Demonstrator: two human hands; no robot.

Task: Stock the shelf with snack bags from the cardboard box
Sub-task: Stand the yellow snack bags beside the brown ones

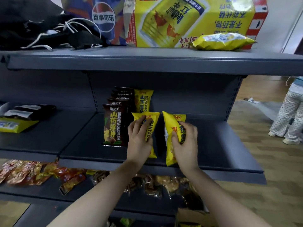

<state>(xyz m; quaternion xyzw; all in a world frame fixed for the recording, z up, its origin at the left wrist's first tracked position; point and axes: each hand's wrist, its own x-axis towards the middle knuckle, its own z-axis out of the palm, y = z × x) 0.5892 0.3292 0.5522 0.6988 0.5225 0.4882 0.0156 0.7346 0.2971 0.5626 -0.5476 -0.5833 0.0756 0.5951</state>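
On the grey middle shelf (213, 145) my left hand (139, 138) grips a yellow snack bag (151, 122) that stands upright. My right hand (184, 140) grips a second yellow snack bag (172, 126), tilted and just right of the first. Behind them stands another yellow bag (143, 100). To the left is a row of several brown snack bags (113, 126), upright one behind another. A corner of the cardboard box (190, 217) shows at the bottom edge, below my right forearm.
The top shelf holds a large yellow carton (188, 20), a loose yellow bag (223, 41), a Pepsi bag (103, 18) and black cloth (41, 30). Mixed snacks (32, 174) lie on the lower shelf. A person's legs (290, 115) stand at right on the wooden floor.
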